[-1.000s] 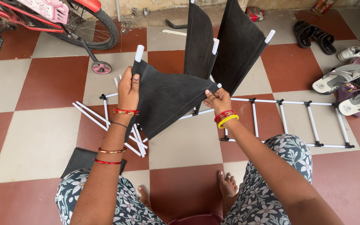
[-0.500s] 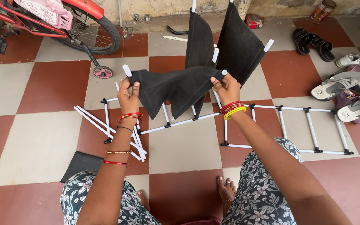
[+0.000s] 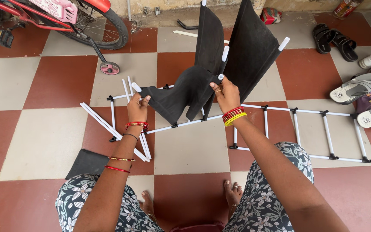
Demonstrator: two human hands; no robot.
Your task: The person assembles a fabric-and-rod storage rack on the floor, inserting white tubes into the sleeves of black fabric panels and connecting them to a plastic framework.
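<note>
My left hand [image 3: 138, 107] grips the left end of a black fabric shelf panel [image 3: 181, 92], where a white rod tip sticks out. My right hand [image 3: 225, 92] grips the panel's right end around another white rod. Two more black fabric panels [image 3: 250, 47] joined to it stand upright behind my right hand, with white rod ends showing at their corners. The held panel sags between my hands. Red and yellow bangles ring both wrists.
A white tube ladder frame [image 3: 305, 129] lies on the red and cream tiled floor [image 3: 44, 137], with loose white tubes [image 3: 108, 126] to the left. A black fabric piece [image 3: 86, 163] lies by my left knee. A red bicycle [image 3: 74, 17] stands top left; sandals [image 3: 357, 88] lie right.
Both hands have spread wider apart with the panel, the left hand moving left and down. The panel now hangs lower and slacker between them.
</note>
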